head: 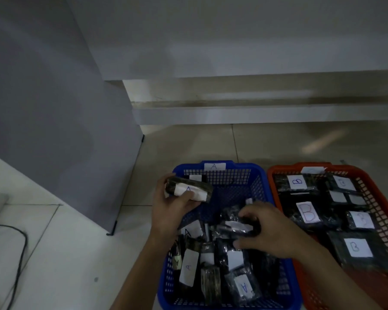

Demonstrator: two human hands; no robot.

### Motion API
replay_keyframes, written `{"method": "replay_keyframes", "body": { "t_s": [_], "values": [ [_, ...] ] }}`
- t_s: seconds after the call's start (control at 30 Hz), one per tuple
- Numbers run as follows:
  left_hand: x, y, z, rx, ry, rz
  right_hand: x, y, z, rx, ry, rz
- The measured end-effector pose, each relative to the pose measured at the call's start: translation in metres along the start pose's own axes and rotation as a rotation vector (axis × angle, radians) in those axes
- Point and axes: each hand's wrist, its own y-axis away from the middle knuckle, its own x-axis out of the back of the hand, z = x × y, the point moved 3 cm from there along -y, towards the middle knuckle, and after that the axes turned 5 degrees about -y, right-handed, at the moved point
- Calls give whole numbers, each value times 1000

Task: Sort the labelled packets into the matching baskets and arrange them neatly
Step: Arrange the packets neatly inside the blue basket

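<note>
Left fingers (184, 198) clamp "A" packet (188, 189) over blue "A" basket (262, 175); right fingers (248, 214) grip another packet (238, 227).

Left hand (173, 203) grips A packet (188, 189) — right hand (267, 231) in blue basket (233, 189).
</note>
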Motion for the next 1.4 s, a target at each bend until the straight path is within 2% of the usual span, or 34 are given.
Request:
{"method": "replay_keyframes", "body": {
  "t_s": [0.07, 0.13, 0.23, 0.3, 0.37, 0.4, 0.5, 0.57, 0.77, 1.0, 1.07, 1.13, 1.2, 1.23, 1.33, 1.4],
  "values": [
    [0, 0, -4, 9, -60, 0, 7, -8, -18, 73, -80, 100],
    [-4, 0, -8, 35, -103, -16, 6, -25, -36, 91, -329, 162],
    [-3, 0, -10, 33, -137, -43, -2, -57, -48, -12, -587, 144],
    [10, -1, -4, -80, -414, 43, -2, -72, -42, -83, -640, 104],
    [32, -6, -1, -178, -738, 164, 2, -85, -30, -129, -577, 41],
    [42, -10, -2, -150, -795, 173, 3, -91, -24, -143, -501, 9],
    [52, -18, -8, 9, -777, 11, 0, -107, -13, -170, -319, -65],
    [53, -19, -11, 14, -782, -44, -9, -116, -11, -181, -291, -84],
    [58, -20, -13, 50, -711, -33, -32, -134, -15, -216, -150, -138],
    [58, -23, -13, 87, -710, -55, -14, -124, -16, -168, 29, -53],
    [58, -24, -12, 77, -739, -61, 1, -112, -16, -179, 133, -152],
    [56, -23, -11, 52, -767, -60, 8, -98, -13, -214, 213, -353],
    [54, -23, -11, 23, -813, -51, 10, -87, -8, -241, 200, -469],
    [53, -24, -11, 14, -835, -44, 11, -84, -6, -236, 178, -464],
    [47, -22, -11, -4, -923, -12, 21, -74, -3, -210, 92, -373],
    [43, -18, -6, -85, -1026, 68, 30, -66, -2, -182, -7, -298]
  ]
}}
